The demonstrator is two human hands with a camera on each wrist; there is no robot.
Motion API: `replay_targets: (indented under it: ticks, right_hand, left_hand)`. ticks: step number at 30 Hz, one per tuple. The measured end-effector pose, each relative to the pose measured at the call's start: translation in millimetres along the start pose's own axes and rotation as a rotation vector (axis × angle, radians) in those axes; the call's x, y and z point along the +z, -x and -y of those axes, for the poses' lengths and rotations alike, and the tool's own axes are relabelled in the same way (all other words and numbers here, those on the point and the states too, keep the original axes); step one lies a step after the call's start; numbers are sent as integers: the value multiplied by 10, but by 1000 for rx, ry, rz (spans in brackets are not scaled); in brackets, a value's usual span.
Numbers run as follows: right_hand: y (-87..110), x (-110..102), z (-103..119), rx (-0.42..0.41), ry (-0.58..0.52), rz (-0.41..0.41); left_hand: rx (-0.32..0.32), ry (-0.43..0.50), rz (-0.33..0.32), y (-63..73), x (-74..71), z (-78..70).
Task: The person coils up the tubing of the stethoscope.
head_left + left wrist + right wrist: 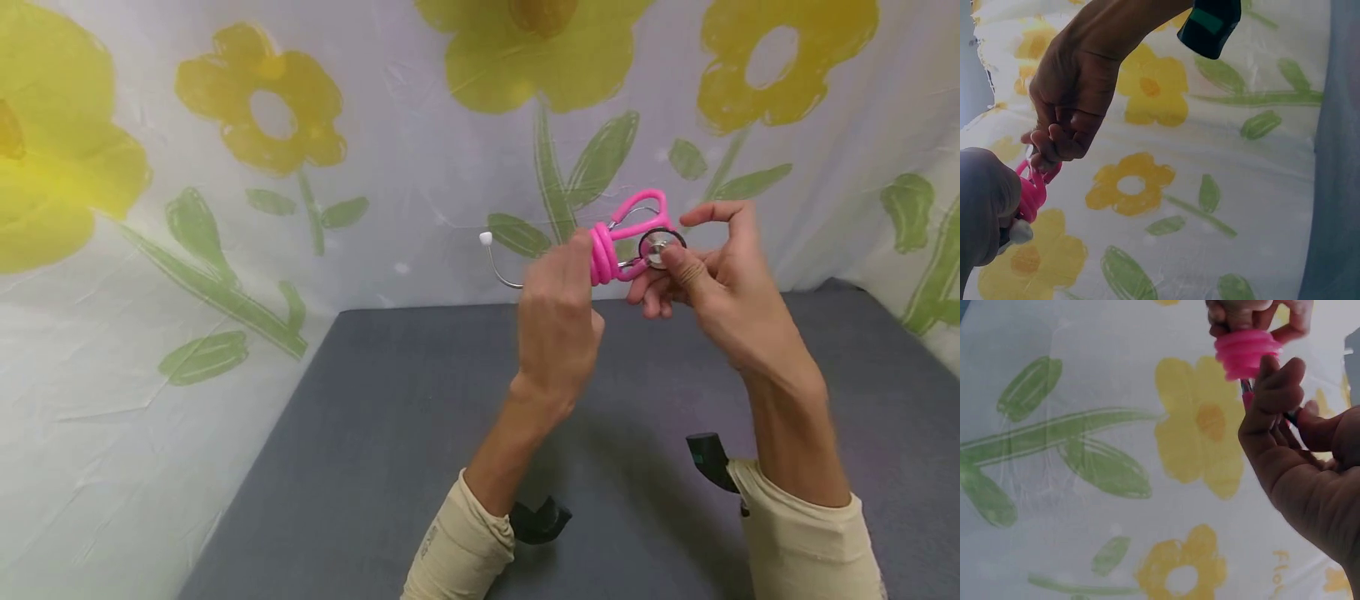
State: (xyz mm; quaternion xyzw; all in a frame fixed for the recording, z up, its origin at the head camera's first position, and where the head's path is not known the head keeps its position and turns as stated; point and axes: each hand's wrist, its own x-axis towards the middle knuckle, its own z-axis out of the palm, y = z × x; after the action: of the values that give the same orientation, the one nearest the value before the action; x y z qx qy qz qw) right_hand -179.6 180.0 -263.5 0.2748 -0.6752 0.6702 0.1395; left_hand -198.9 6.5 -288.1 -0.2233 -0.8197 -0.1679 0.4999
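Both hands hold up a stethoscope with pink tubing (602,254) wound in several coils around its metal part. My left hand (558,308) grips the coiled section, and a thin metal ear tube with a white eartip (485,238) sticks out to its left. With thumb and fingers, my right hand (731,283) pinches the round metal chest piece (657,247), which has a dark rim. A pink loop rises above the coils between the hands. In the right wrist view the coils (1247,353) show below the left hand's fingers, while the right hand's fingers hide most of the chest piece.
A grey table surface (420,417) lies beneath the hands. White cloth with yellow flowers (397,167) hangs behind and at the sides. Dark curved pieces, one (540,521) by the left sleeve and another (711,462) by the right sleeve, stick out at the wrists.
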Motion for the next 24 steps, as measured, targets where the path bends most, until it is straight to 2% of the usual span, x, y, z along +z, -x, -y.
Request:
replay_targets:
  ticks: [3, 7, 10, 12, 14, 17, 21, 24]
  right_hand:
    - [-3, -30, -18, 61, -35, -11]
    - [-24, -38, -20, 148, 57, -9]
    - [-10, -57, 8, 198, 252, -49]
    - [13, -60, 34, 207, 454, -110]
    - [29, -46, 54, 187, 668, -168]
    - [37, 14, 66, 161, 872, -257]
    - [45, 74, 66, 151, 963, -310]
    - [65, 52, 76, 152, 934, -323]
  left_hand:
    - [45, -19, -53, 14, 10, -31]
    - [83, -2, -80, 26, 24, -39]
    - [117, 48, -62, 26, 35, -26]
    - [138, 81, -36, 22, 38, -13]
    - [151, 104, -12, 18, 38, 3]
    - [165, 108, 17, 10, 35, 22]
    - [183, 120, 38, 0, 40, 32]
    - [197, 150, 66, -21, 33, 46]
